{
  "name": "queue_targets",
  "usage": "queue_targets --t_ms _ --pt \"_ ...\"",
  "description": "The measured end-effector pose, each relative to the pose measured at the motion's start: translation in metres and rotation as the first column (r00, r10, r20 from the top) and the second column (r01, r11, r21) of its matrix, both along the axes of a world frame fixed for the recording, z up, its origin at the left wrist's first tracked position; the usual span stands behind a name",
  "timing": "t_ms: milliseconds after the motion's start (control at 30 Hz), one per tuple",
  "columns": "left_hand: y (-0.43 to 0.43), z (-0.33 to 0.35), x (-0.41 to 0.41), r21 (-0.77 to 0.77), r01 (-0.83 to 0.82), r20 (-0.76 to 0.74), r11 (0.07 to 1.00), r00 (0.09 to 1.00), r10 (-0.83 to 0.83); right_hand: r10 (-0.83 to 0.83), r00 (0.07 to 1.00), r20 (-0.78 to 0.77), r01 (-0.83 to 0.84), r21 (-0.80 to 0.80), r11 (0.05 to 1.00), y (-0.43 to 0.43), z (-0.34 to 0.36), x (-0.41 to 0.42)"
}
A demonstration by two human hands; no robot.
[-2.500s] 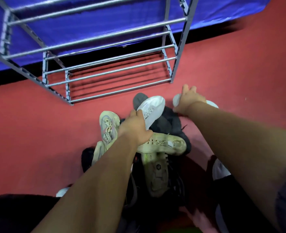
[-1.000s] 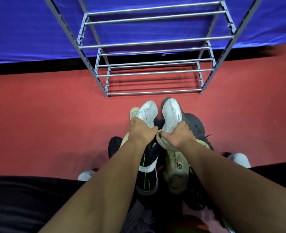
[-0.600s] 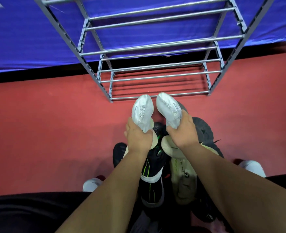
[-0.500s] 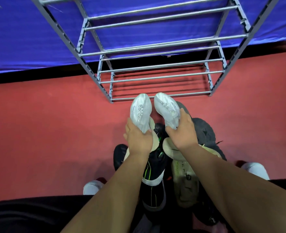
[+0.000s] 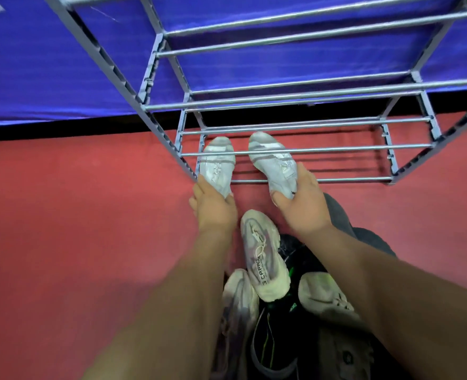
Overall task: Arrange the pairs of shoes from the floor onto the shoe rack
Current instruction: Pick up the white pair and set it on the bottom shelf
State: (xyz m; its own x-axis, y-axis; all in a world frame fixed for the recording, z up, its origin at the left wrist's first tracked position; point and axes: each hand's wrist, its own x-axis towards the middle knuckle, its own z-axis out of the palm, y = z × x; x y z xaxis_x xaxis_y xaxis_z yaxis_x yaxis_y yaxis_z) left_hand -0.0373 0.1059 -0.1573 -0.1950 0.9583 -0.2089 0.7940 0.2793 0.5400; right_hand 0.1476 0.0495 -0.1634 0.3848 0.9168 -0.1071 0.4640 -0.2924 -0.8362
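A grey metal shoe rack (image 5: 303, 150) with bare rod shelves stands on the red floor against a blue cloth. My left hand (image 5: 214, 208) grips the heel of one white sneaker (image 5: 217, 164). My right hand (image 5: 302, 204) grips the heel of its mate (image 5: 272, 160). Both toes point into the left part of the lowest shelf, under a front rod. Whether the soles rest on the rods I cannot tell.
A pile of shoes lies between my arms: a cream sneaker (image 5: 264, 256), another pale one (image 5: 238, 303), a beige one (image 5: 325, 300), a black shoe with green trim (image 5: 270, 341) and a dark grey one (image 5: 345, 226). Red floor (image 5: 76, 215) spreads left and right.
Both hands have carried the white sneakers forward from above the pile into the rack's lowest shelf. The view has moved closer to the rack.
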Motion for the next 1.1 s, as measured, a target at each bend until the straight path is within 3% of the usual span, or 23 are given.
queue_targets --t_ms 333,500,600,733,867,1100 --pt "0.07 -0.042 0.008 0.033 0.033 0.028 0.999 0.999 -0.034 0.023 0.993 0.112 -0.018 -0.044 0.999 0.096 -0.042 -0.015" --pt "0.091 -0.054 0.004 0.014 0.109 -0.076 0.994 0.991 -0.107 0.148 0.938 0.312 -0.09 -0.192 0.977 0.125 -0.056 -0.023" --pt "0.098 -0.056 0.007 -0.034 0.169 -0.164 0.985 0.971 -0.172 0.095 0.971 0.218 -0.059 -0.167 0.984 0.129 -0.061 -0.023" --pt "0.101 -0.059 0.011 -0.08 0.21 -0.248 0.975 0.943 -0.223 0.224 0.967 0.121 -0.203 -0.169 0.965 0.12 -0.068 -0.017" --pt "0.107 -0.059 0.005 -0.109 0.202 -0.263 0.973 0.938 -0.224 0.369 0.899 0.238 -0.309 -0.254 0.917 0.117 -0.078 -0.009" --pt "0.111 -0.057 0.008 -0.206 0.166 -0.29 0.964 0.931 -0.222 0.449 0.83 0.331 -0.335 -0.349 0.875 0.114 -0.071 -0.006"
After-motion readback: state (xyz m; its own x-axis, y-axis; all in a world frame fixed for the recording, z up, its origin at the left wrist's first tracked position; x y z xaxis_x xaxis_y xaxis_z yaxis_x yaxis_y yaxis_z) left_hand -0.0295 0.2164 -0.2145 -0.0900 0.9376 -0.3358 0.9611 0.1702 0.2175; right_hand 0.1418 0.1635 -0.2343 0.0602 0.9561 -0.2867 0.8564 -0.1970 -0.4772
